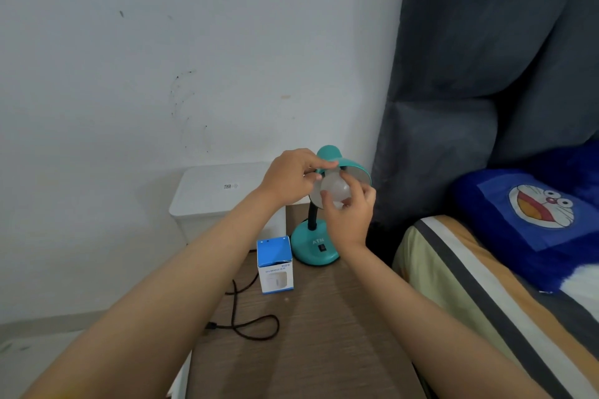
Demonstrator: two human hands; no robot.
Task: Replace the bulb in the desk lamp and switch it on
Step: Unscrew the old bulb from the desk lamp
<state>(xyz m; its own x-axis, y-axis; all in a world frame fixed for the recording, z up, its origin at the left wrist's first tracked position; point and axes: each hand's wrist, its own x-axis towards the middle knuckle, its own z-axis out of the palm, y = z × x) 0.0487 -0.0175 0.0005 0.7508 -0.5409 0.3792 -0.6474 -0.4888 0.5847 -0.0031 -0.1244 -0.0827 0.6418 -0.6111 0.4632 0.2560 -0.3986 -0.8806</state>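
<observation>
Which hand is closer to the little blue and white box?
Left. The left hand holds the lamp shade above the box; the right hand grips the bulb, further right.

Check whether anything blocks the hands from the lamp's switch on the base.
Nothing visible does. The black switch sits exposed on top of the teal base. The humidifier box stands beside the base, not over it. Right hand holds the bulb directly above.
</observation>
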